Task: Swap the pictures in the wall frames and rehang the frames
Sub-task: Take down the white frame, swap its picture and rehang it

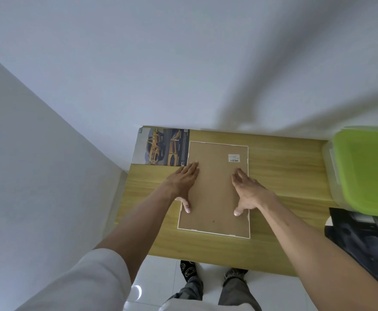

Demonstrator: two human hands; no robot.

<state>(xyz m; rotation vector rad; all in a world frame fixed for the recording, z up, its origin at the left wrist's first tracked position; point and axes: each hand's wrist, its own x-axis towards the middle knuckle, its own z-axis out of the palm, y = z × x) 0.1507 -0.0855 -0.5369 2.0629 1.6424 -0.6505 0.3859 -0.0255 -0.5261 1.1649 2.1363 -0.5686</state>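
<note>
Head: flat hands (pixel 217 187) (spread) on frame (pixel 215 189)

Wooden table (pixel 284 167), white walls (pixel 161 63)

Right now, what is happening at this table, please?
A person stands at a wooden table with a picture frame lying face down, its brown backing up. The left hand and right hand press flat on the backing near its side edges. A picture of yellow cars lies loose beside the frame, by the wall.
</note>
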